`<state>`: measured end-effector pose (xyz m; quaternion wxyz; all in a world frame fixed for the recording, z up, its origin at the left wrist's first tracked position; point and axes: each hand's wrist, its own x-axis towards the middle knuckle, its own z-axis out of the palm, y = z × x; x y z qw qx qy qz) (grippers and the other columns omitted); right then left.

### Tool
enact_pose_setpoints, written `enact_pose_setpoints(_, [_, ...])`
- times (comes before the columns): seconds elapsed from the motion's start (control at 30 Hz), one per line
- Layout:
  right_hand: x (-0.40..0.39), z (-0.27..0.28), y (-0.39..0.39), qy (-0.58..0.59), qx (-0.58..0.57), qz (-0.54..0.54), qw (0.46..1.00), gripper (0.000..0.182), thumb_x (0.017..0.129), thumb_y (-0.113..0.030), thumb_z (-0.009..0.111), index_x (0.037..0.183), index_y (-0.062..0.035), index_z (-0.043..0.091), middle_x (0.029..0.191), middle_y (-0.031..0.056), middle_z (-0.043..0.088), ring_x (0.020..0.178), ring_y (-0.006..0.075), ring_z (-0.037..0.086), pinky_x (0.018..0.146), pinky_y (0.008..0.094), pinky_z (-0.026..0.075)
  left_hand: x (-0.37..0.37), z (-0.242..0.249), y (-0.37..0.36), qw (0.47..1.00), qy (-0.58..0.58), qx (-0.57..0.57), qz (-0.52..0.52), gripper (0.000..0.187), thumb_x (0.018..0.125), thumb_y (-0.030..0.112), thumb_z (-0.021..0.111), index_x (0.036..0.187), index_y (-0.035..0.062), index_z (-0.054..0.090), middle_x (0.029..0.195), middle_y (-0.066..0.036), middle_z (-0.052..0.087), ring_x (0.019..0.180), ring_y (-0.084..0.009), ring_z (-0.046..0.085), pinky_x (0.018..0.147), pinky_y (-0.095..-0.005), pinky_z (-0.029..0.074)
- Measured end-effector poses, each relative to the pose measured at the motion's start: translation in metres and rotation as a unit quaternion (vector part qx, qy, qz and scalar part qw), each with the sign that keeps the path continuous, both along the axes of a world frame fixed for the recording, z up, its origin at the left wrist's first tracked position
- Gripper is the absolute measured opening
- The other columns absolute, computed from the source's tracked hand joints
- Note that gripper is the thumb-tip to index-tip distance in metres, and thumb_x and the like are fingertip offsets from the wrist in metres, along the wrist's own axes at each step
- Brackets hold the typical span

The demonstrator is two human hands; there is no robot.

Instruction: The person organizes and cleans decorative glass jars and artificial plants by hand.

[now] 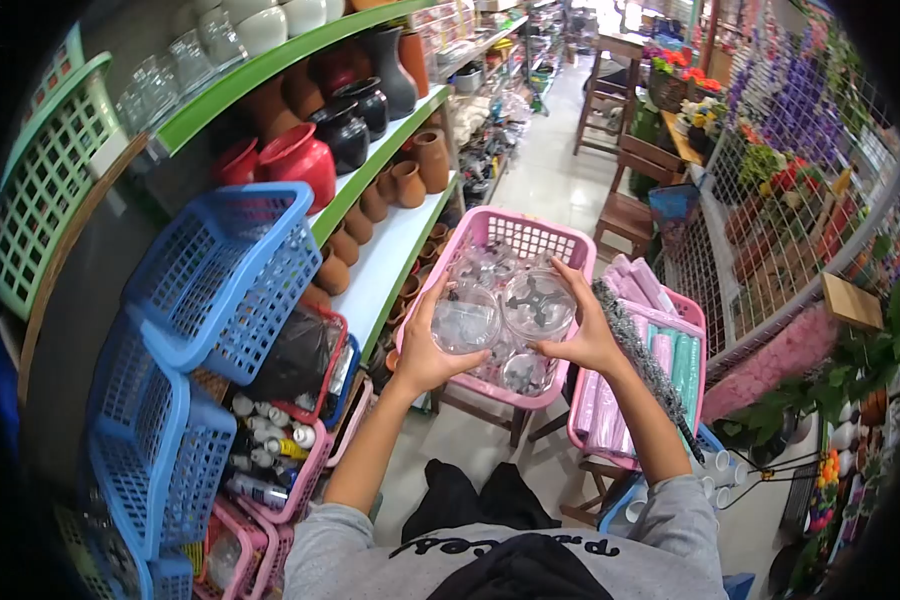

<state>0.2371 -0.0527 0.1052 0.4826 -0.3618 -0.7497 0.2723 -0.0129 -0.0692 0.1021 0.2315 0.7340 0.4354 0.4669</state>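
Note:
My left hand (425,350) is closed around the side of a clear round plastic container (464,322). A second clear round container (538,303), with a dark cross-like shape showing in it, is gripped by my right hand (592,328). Side by side, the two containers appear to touch at their edges. Both are held above a pink plastic basket (570,240). Inside that basket lie several similar clear pieces (522,372) with dark parts, partly hidden by my hands.
Right of my hands, another pink basket (692,318) holds wrapped pink and green rolls (660,350). Stacked blue baskets (205,340) stand at left, beside shelves of pots (300,165). A wire rack (710,240) with artificial flowers lines the right side. The aisle floor (555,150) runs ahead.

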Motion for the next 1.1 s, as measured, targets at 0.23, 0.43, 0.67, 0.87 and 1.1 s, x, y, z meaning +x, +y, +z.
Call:
enact_pose_setpoints(0.23, [-0.039,0.018,-0.037,-0.030,-0.007,0.073,0.997,0.099,0.052,-0.023,0.080,0.136,0.0007,0.034,0.131,0.0178,0.042,0.122,0.0290,0.042,0.104,0.0363,0.031,-0.041,0.017,-0.068,0.999,0.019,0.001,0.042,0.104,0.050,0.024,0.085,0.137,-0.0004,0.033,0.124,-0.018,0.051,0.114,-0.0279,0.051,0.099,-0.0373,0.038])
enact_pose_setpoints(0.43, [-0.096,0.027,-0.084,0.036,-0.039,0.151,0.987,0.106,0.052,-0.021,0.083,0.140,0.0014,0.027,0.133,0.0167,0.040,0.126,0.0262,0.039,0.107,0.0354,0.028,-0.090,0.034,-0.143,0.995,0.016,0.022,0.097,0.105,0.048,0.023,0.085,0.136,0.0014,0.033,0.121,-0.016,0.052,0.112,-0.0263,0.053,0.098,-0.0367,0.039])
enact_pose_setpoints(0.67, [-0.166,0.025,-0.172,0.086,-0.079,0.253,0.960,0.101,0.051,-0.018,0.085,0.135,0.0038,0.033,0.134,0.0141,0.039,0.128,0.0234,0.036,0.108,0.0340,0.024,-0.145,0.048,-0.279,0.984,0.070,0.026,0.161,0.100,0.049,0.028,0.084,0.135,0.0056,0.037,0.126,-0.017,0.050,0.114,-0.0316,0.051,0.099,-0.0402,0.038])
enact_pose_setpoints(0.87, [-0.225,0.034,-0.249,0.092,-0.104,0.356,0.924,0.101,0.050,-0.016,0.086,0.134,0.0054,0.034,0.132,0.0144,0.041,0.125,0.0232,0.038,0.107,0.0343,0.026,-0.179,0.064,-0.397,0.961,0.106,0.020,0.256,0.096,0.050,0.030,0.083,0.133,0.0054,0.040,0.125,-0.016,0.052,0.113,-0.0323,0.052,0.098,-0.0401,0.040])
enact_pose_setpoints(1.1, [-0.296,0.047,-0.307,0.082,-0.101,0.468,0.874,0.099,0.051,-0.016,0.086,0.133,0.0046,0.035,0.133,0.0149,0.040,0.125,0.0238,0.039,0.107,0.0349,0.027,-0.203,0.081,-0.505,0.926,0.078,0.004,0.368,0.098,0.050,0.031,0.085,0.133,0.0052,0.040,0.121,-0.016,0.054,0.113,-0.0299,0.053,0.097,-0.0380,0.041])
